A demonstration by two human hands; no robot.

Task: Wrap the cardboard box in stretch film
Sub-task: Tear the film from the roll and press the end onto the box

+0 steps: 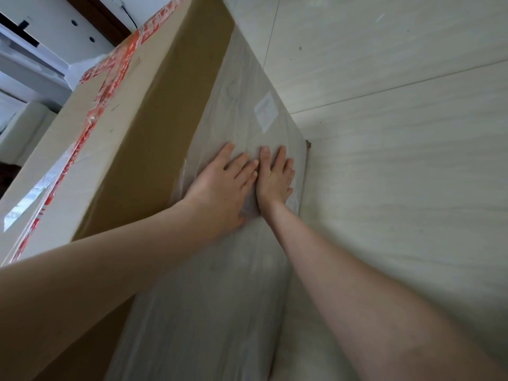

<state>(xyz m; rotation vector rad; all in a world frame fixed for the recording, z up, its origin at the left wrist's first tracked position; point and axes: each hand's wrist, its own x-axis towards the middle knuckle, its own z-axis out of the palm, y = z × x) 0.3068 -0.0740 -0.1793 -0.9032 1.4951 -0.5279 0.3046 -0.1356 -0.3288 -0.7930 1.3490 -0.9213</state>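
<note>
Big cardboard box [143,149] stands on the tiled floor [398,160], w/ red printed tape [101,89] along its top face. Stretch film [220,298] covers the lower band of the side facing the camera; the upper strip of that side is bare cardboard. A white label [266,108] shows thru the film. Film roll isn't in view.

Left hand [222,185] & right hand [275,177] lie flat on the film side by side, touching at the fingers. Fingers on both are straight & slightly spread, gripping nothing, just pressing.

Step in hand, prob: smoothing the film so it clings to the box side. Film looks wrinkled around the hands, and the top band + top face look unwrapped, so the task is partway at best.

To do it well:
- Press w/ the whole palm, not fingertips.
- Sweep outward from where the hands meet, toward the edges, so air & creases get pushed out, not trapped.
- Use even pressure & overlap each stroke.
- Rub the film edge next to the bare cardboard firmly, since a loose edge could peel.
- Go easy at the box corner near the right hand; thin film may tear on a sharp corner.
- Push along the face more than into it, as a hard shove could slide the box on the smooth floor.
</note>
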